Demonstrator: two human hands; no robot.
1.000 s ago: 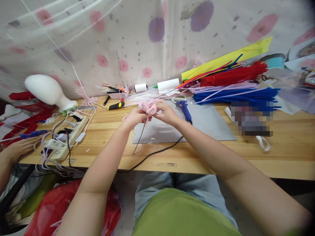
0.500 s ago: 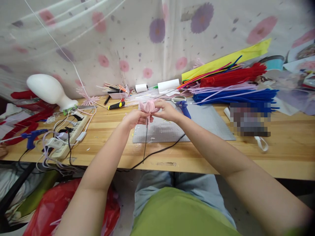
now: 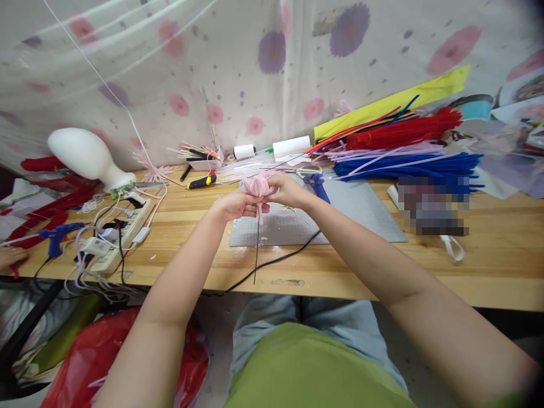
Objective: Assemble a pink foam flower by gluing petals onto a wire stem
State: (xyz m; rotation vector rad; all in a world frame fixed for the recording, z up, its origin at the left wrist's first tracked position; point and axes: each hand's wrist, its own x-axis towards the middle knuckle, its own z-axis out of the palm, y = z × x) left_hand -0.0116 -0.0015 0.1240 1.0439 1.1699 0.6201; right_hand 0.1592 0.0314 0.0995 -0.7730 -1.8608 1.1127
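Note:
Both hands meet over the grey cutting mat (image 3: 365, 215) on a wooden table (image 3: 488, 266). My left hand (image 3: 234, 205) is closed round the base of a pink pipe-cleaner flower (image 3: 256, 185). A thin dark wire stem (image 3: 256, 249) hangs straight down from it toward the table's front edge. My right hand (image 3: 289, 190) pinches the flower's petals from the right side. The fingertips of both hands are partly hidden by the petals.
A blue glue gun (image 3: 319, 190) with a black cord lies just right of my hands. Bundles of blue (image 3: 408, 167) and red (image 3: 403, 133) pipe cleaners lie at the back right. A power strip (image 3: 123, 232), a white foam head (image 3: 85, 156) and another person's hand (image 3: 11, 258) are at the left.
The wire stem has swung from slanting left to hanging straight down. The flower has turned a little in my fingers. The other person's hand at the left has drawn back to the edge.

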